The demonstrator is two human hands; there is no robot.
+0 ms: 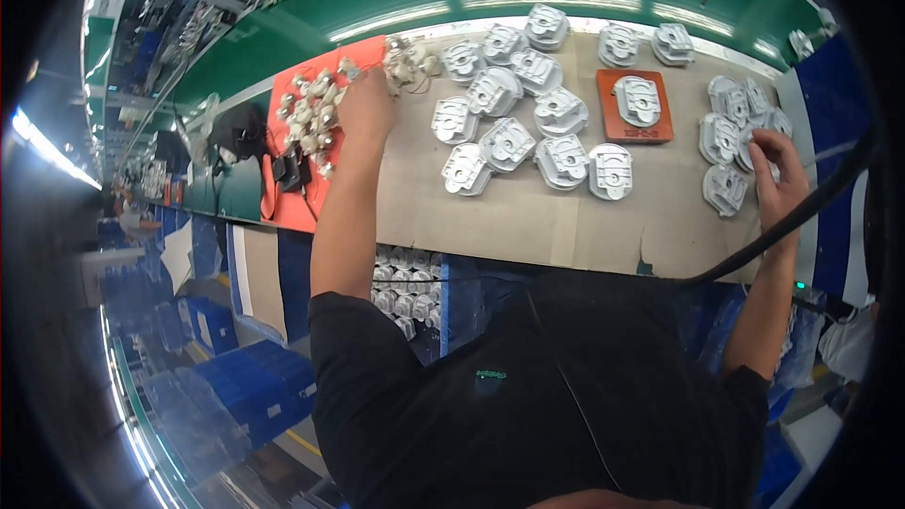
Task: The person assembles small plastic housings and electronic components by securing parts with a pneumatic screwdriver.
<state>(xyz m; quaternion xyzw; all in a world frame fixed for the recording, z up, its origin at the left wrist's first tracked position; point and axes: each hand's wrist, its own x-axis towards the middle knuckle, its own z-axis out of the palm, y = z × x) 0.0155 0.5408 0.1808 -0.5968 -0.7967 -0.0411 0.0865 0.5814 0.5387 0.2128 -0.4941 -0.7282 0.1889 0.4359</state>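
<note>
My left hand (366, 106) reaches over an orange-red mat (300, 196), its fingers bent down at a pile of small cream-coloured parts with thin wires (311, 118). The fingertips look closed, but what lies between them is hidden. Another cluster of wired parts (405, 61) lies just right of that hand. At the far right, my right hand (781, 174) curls its thumb and fingers at the edge of a white round plastic housing (746, 156) in a small group. A similar housing (638, 101) rests on an orange block (649, 132) between my hands.
Several white housings (507, 143) spread over the brown tabletop (514, 221), some overlapping. A thick black cable (787, 224) crosses by my right forearm. A small black device (290, 171) lies on the mat's left side. Below the table edge, more housings (405, 287) fill a box.
</note>
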